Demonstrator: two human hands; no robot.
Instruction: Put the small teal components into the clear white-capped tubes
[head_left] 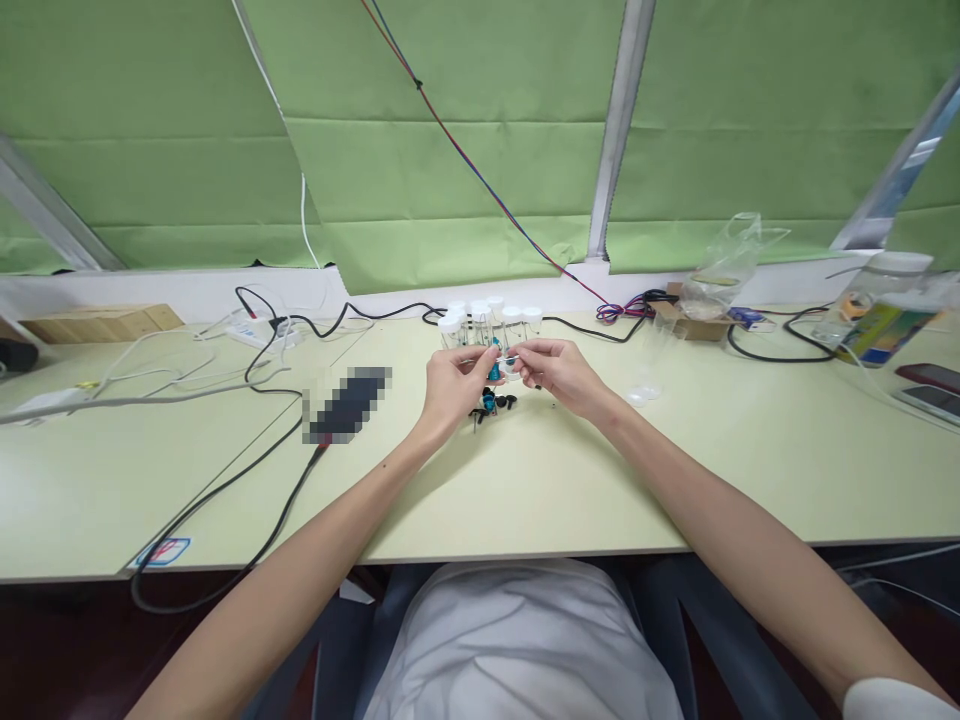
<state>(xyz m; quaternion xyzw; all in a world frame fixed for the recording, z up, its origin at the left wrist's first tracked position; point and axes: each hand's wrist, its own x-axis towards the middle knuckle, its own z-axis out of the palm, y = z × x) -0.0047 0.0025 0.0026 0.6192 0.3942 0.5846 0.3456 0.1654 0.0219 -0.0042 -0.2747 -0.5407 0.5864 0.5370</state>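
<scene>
Head cam | L hand (457,386) + R hand (561,374) | grip: both clamped on small pc (505,359), mostly hidden

Wht tee (525,645) w/ short rt sleeve (892,698), dk blue trousers (664,625).

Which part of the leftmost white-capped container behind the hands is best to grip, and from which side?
Probably its white cap, pinched from the left and slightly above. The container stands upright with the cap on top; other white-capped containers crowd its right, and the left hand is just in front, covering the view of its base.
</scene>
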